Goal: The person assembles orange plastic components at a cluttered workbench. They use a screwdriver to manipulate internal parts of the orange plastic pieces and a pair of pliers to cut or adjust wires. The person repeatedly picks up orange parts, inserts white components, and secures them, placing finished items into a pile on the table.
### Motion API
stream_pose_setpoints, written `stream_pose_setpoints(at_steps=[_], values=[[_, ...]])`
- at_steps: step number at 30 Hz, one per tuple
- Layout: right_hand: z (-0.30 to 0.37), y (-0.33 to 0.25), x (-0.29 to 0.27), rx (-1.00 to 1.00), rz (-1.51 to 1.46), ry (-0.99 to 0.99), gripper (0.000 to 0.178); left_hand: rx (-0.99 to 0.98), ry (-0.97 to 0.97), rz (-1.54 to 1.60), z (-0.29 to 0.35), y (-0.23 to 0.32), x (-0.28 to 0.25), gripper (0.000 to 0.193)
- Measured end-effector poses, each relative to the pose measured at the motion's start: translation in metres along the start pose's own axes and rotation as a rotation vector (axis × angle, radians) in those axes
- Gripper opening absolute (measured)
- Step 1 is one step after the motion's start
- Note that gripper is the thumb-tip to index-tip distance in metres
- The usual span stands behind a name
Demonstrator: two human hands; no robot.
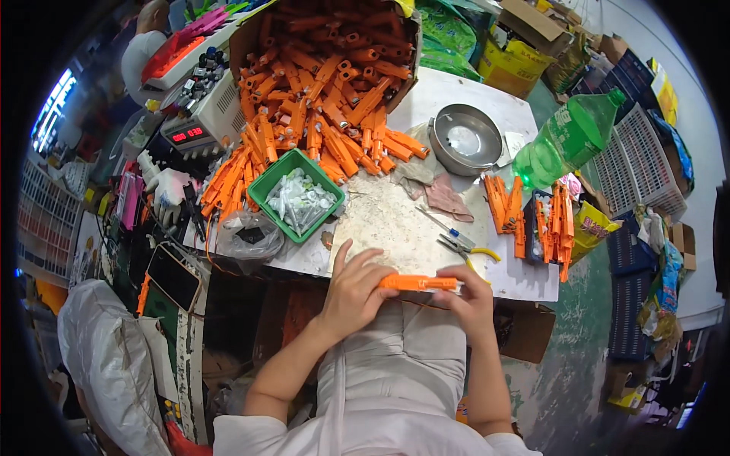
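Note:
An orange plastic part [417,283], long and narrow with a pale tip at its right end, lies level between my hands above my lap, by the table's front edge. My left hand [352,295] grips its left end between thumb and fingers, with some fingers spread upward. At the other end my right hand [471,301] pinches it near the pale tip. Just beyond the right hand are pliers with yellow handles [468,247] and a thin screwdriver-like tool [449,229]. A green tray [262,185] of small clear plastic pieces [301,201] sits to the left.
Similar orange parts [312,99] spill from a large box at the back. A metal bowl [465,139], a green bottle [566,138] and more orange parts [559,224] stand right. Cloths [445,194] lie mid-table; a power supply [199,125] and a phone [174,276] are left.

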State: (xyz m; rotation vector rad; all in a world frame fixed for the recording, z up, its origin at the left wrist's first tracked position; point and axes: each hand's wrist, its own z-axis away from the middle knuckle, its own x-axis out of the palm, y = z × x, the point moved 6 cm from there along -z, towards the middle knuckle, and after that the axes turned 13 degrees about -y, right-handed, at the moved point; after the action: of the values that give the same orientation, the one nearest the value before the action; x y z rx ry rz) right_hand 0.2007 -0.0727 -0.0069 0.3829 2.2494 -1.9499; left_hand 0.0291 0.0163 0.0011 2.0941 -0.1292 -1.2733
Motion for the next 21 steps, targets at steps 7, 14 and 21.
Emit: stream_pose_setpoints(at_steps=[7,14,21], values=[[0.033,-0.009,0.011,-0.257,-0.702,0.251,0.034,-0.011,0.108,0.007,0.007,0.049,0.001,0.021],[0.043,-0.026,-0.003,-0.424,-0.686,0.334,0.032,-0.033,0.085,0.096,0.008,0.074,0.016,0.025],[0.034,-0.045,-0.02,-0.225,-0.618,0.072,0.03,-0.048,-0.565,0.748,-0.018,0.074,0.031,0.037]])
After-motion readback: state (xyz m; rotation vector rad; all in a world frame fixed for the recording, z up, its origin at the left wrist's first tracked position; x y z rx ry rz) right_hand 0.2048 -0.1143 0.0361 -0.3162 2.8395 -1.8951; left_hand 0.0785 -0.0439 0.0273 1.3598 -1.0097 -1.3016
